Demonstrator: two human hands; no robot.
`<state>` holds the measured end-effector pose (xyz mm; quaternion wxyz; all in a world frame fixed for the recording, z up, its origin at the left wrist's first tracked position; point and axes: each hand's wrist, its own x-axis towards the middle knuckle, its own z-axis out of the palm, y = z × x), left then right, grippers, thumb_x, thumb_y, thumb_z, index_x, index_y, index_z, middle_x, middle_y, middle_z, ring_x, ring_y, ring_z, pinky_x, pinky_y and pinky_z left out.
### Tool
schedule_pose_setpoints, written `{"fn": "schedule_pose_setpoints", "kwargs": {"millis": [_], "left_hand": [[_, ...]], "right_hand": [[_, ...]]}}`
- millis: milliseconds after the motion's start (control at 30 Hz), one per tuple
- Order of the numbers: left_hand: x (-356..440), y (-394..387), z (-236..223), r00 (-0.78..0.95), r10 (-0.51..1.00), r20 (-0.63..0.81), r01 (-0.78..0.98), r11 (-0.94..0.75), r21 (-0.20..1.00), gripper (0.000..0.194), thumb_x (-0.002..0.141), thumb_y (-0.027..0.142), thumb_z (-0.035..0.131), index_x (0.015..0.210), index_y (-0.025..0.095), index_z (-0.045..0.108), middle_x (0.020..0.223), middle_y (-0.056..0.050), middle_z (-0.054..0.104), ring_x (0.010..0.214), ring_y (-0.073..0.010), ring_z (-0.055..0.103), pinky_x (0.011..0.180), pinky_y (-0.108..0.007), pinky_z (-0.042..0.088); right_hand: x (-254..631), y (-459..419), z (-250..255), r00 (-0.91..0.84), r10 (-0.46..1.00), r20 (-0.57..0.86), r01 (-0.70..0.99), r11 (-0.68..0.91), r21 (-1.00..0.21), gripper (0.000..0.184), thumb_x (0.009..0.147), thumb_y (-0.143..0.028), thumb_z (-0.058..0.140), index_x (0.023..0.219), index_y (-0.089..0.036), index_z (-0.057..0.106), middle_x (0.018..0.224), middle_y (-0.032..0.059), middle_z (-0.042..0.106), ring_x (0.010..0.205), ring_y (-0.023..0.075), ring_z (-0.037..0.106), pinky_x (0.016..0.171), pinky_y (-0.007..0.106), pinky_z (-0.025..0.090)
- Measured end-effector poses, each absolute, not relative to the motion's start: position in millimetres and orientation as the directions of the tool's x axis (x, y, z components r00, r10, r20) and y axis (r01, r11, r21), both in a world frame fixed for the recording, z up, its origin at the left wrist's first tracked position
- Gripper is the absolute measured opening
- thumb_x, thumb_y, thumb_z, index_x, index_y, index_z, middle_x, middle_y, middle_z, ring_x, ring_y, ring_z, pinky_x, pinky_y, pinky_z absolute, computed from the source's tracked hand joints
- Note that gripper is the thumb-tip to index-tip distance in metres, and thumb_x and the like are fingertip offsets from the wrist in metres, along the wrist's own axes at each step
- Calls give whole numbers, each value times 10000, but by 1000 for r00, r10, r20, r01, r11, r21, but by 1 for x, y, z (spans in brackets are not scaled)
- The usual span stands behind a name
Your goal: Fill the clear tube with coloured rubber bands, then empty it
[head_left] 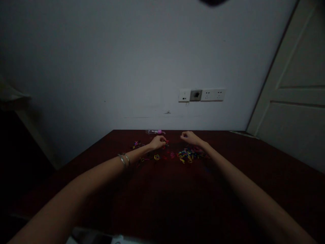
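My left hand (157,142) is over the far half of the table, thumb and fingers closed on a small red hair tie (167,143). Small hair ties in yellow, pink and red lie loose around it, among them a yellow one (156,157) and a pink one (172,155). My right hand (189,136) is closed just beyond a mixed pile of coloured hair ties (189,155). Whatever its fingers hold, if anything, is too small and dark to make out. The pile lies partly behind my right forearm.
A clear tube with a pink cap (153,131) lies at the back of the dark red table (162,189). The wall behind carries a row of sockets (201,95). A panelled door (297,88) stands at the right. A whitish object (119,239) shows at the near edge.
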<state>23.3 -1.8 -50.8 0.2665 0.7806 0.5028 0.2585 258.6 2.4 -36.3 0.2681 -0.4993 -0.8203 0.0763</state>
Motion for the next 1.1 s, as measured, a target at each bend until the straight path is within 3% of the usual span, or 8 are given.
{"fn": "schedule_pose_setpoints", "kwargs": {"millis": [200, 300, 400, 500, 600, 733, 900, 1100], "left_hand": [[92, -4, -67, 534, 830, 161, 678, -534, 505, 454, 777, 330, 524, 1155, 79, 519, 1131, -144, 573, 1001, -209, 554, 858, -304, 442], [102, -18, -70, 681, 703, 205, 660, -710, 246, 464, 826, 367, 435, 1186, 79, 490, 1201, -170, 515, 1090, -238, 494, 921, -355, 397], [103, -32, -73, 867, 442, 228, 465, -884, -54, 454, 845, 366, 405, 1214, 111, 467, 1298, -157, 437, 1201, -247, 389, 993, -380, 321], [103, -41, -78, 937, 313, 155, 337, -927, -164, 464, 877, 365, 346, 1261, 117, 425, 1337, -145, 412, 1249, -236, 334, 1022, -383, 279], [104, -40, -82, 934, 340, 105, 353, -924, -145, 497, 889, 390, 305, 1313, 137, 369, 1381, -131, 368, 1280, -240, 291, 1021, -402, 269], [102, -29, -83, 849, 520, 87, 525, -850, -44, 508, 873, 450, 313, 1315, 208, 378, 1400, -113, 346, 1284, -267, 285, 1007, -431, 269], [95, -13, -78, 673, 732, 105, 718, -681, 143, 539, 820, 516, 409, 1249, 194, 464, 1418, -156, 298, 1322, -326, 181, 1033, -520, 152], [63, -1, -58, 643, 701, 308, 652, -712, 259, 434, 856, 396, 388, 1198, 156, 506, 1311, -136, 447, 1246, -248, 331, 1031, -404, 241]], "right_hand": [[298, -5, -51, -405, 879, 253, 728, 477, -492, 395, 804, -455, 426, 767, -137, 657, 691, 42, 637, 616, 141, 548, 579, 241, 399], [312, -10, -59, -420, 877, 233, 713, 478, -514, 360, 779, -438, 482, 830, -142, 681, 780, 58, 671, 704, 164, 590, 655, 260, 436], [325, -18, -63, -422, 865, 273, 719, 502, -480, 326, 773, -401, 504, 885, -159, 692, 886, 74, 679, 810, 185, 603, 740, 281, 445], [336, -29, -65, -466, 850, 246, 737, 526, -424, 298, 761, -385, 528, 879, -174, 703, 905, 76, 675, 840, 194, 600, 770, 288, 445], [341, -37, -69, -527, 833, 166, 745, 547, -381, 286, 744, -376, 558, 893, -185, 708, 915, 72, 667, 830, 195, 599, 766, 285, 445], [335, -38, -77, -517, 841, 161, 768, 539, -348, 337, 789, -374, 513, 1026, -197, 675, 962, 84, 643, 872, 204, 581, 801, 299, 430], [325, -37, -83, -336, 924, 184, 889, 376, -263, 440, 769, -442, 538, 1163, -255, 600, 1076, 116, 574, 989, 262, 515, 840, 390, 402], [323, -38, -72, -216, 916, 339, 918, 309, -251, 293, 763, -430, 546, 981, -297, 689, 1079, 101, 502, 1043, 287, 422, 850, 463, 372]]}}
